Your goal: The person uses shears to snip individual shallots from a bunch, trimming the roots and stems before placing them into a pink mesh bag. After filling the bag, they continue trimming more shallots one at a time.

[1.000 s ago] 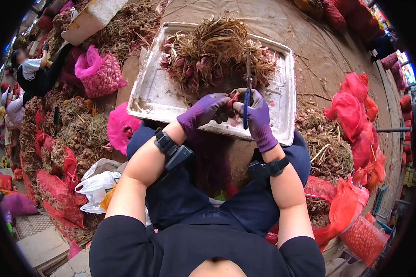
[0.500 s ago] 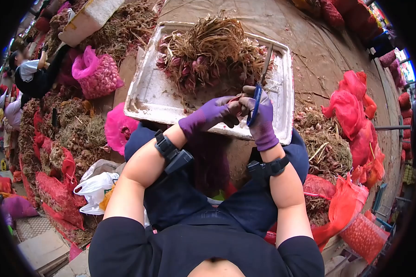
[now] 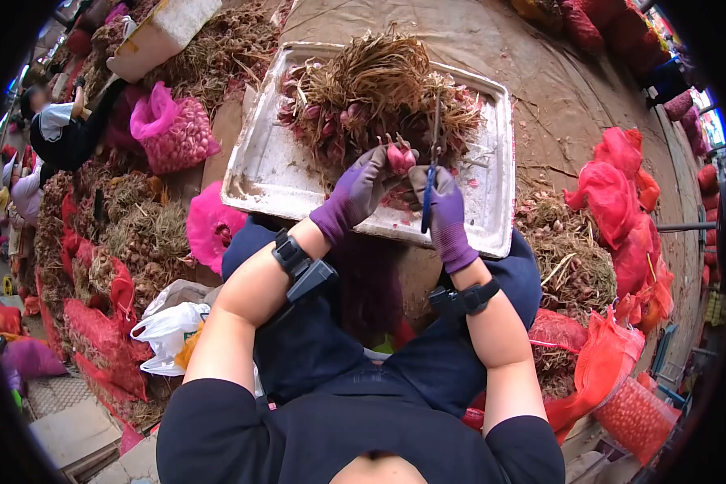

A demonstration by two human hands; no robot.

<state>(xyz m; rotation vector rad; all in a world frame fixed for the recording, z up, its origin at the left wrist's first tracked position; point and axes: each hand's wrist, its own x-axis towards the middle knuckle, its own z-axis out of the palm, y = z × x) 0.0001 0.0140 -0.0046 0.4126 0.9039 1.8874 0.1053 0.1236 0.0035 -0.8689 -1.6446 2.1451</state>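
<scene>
Gloved in purple and grey, my left hand (image 3: 358, 187) pinches a small cluster of pinkish-red shallots (image 3: 400, 158) over the tray. My right hand (image 3: 444, 202), in a matching glove, is closed round scissors with blue handles (image 3: 428, 196), the blades pointing away from me beside the shallots. Beneath both hands is a white foam tray (image 3: 258, 181) resting on my lap. On its far half lies a large bundle of shallots with dried stalks (image 3: 379, 77). Loose bits of red skin lie near my right hand.
A pink net bag of bulbs (image 3: 177, 133) stands at the left, near a seated person (image 3: 55, 129). Heaps of dried-stalk bulbs (image 3: 141, 222) spread along the left, another pile (image 3: 569, 258) on the right. Red net bags (image 3: 617, 194) lie at the right, a white plastic bag (image 3: 169, 335) at the lower left.
My left hand has lifted and turned, bringing the shallots into plain view. My right hand has shifted slightly down and left, with the scissors now more upright.
</scene>
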